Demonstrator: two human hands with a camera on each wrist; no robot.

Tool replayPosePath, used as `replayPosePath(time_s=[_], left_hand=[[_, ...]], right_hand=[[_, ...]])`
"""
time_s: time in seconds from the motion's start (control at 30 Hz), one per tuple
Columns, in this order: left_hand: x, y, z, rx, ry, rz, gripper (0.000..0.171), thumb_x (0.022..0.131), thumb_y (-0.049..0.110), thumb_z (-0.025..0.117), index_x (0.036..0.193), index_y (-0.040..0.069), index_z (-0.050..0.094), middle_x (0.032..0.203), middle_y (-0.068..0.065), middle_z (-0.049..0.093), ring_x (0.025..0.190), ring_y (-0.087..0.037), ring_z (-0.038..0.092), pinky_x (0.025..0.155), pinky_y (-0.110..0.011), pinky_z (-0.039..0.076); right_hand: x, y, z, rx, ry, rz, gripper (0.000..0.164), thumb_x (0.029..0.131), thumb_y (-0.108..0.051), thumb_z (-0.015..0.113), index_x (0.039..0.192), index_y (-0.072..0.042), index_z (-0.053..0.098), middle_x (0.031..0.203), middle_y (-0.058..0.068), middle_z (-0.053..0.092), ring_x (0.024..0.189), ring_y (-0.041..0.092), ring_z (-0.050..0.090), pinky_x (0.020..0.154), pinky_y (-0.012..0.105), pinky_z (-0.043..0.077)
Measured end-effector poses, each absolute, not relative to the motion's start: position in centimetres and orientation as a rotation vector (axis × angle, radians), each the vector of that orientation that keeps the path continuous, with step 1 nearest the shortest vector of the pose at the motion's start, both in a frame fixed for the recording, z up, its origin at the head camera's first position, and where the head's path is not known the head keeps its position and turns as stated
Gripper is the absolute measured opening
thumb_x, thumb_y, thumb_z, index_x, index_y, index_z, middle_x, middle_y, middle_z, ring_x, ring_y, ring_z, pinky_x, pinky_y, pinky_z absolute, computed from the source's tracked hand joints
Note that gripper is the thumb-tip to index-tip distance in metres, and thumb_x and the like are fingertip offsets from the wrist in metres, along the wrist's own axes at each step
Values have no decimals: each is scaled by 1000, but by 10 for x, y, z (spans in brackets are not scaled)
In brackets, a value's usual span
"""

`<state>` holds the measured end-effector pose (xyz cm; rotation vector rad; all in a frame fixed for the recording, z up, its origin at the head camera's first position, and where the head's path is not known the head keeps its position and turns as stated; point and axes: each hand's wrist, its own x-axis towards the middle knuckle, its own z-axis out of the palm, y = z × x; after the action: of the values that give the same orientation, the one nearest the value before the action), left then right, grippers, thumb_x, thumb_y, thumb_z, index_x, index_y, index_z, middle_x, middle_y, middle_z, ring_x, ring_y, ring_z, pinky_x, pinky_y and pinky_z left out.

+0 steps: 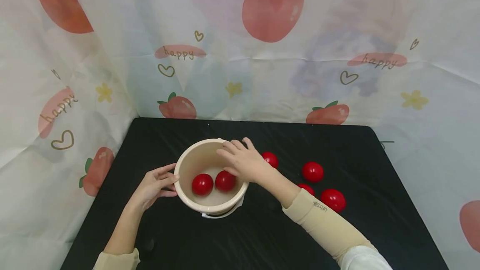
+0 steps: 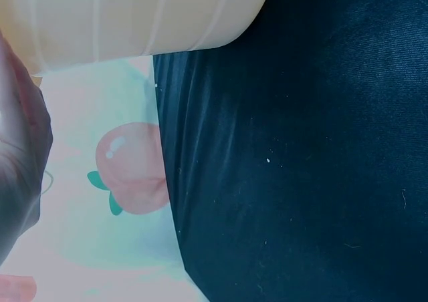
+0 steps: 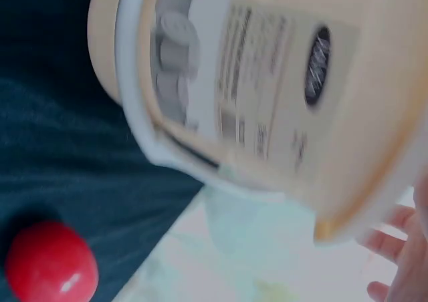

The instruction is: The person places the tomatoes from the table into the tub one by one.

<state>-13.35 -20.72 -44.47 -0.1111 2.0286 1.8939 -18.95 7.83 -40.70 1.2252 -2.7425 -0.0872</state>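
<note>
A cream bucket (image 1: 215,210) stands on the black table, tipped so its mouth faces the head camera. Two red balls, one on the left (image 1: 202,184) and one on the right (image 1: 226,181), lie inside near its bottom. My left hand (image 1: 151,186) holds the bucket's left rim, thumb at the edge and fingers along the outer wall. Over the right rim, my right hand (image 1: 243,161) has its fingers spread and extended above the opening, with no ball in them. The right wrist view shows the bucket's printed label (image 3: 247,81) and white handle (image 3: 137,115).
Several red balls lie right of the bucket: one behind the right hand (image 1: 271,159), one farther right (image 1: 313,172), one beside the forearm (image 1: 333,200) and another partly hidden by the sleeve. A fruit-printed curtain (image 1: 225,74) hangs behind the black table (image 1: 210,245).
</note>
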Motion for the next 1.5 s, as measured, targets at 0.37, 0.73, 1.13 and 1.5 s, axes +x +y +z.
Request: replayPosePath(time_s=[0.37, 0.73, 1.13, 1.5], left_hand=[[-133, -207, -445, -144, 2028, 1890, 57, 87, 8, 60, 137, -3, 35, 96, -19, 61, 68, -15, 63, 68, -38, 56], [-133, -207, -446, -139, 2025, 1896, 57, 87, 8, 60, 137, -3, 35, 99, -22, 61, 68, -16, 63, 67, -38, 56], [-134, -208, -449, -152, 2028, 1906, 57, 87, 8, 61, 137, -2, 36, 97, -21, 61, 68, -16, 63, 67, -39, 56], [-135, -207, -448, -154, 2016, 1917, 58, 86, 9, 62, 137, -2, 36, 94, -16, 62, 68, -16, 63, 67, -38, 56]], right_hand=[[-177, 176, -408, 770, -2808, 201, 60, 82, -34, 67, 132, -17, 40, 131, 10, 40, 118, 28, 36, 93, 55, 27], [-139, 272, -443, 336, -2975, 345, 76, 70, -27, 76, 132, -11, 34, 129, 20, 34, 116, 39, 29, 88, 64, 19], [-98, 315, -488, 27, -3209, 397, 88, 64, -36, 79, 131, -6, 32, 124, 27, 34, 110, 48, 26, 83, 70, 17], [-89, 332, -508, -87, -3247, 445, 83, 65, -40, 77, 126, -2, 35, 120, 30, 34, 106, 49, 29, 78, 67, 19]])
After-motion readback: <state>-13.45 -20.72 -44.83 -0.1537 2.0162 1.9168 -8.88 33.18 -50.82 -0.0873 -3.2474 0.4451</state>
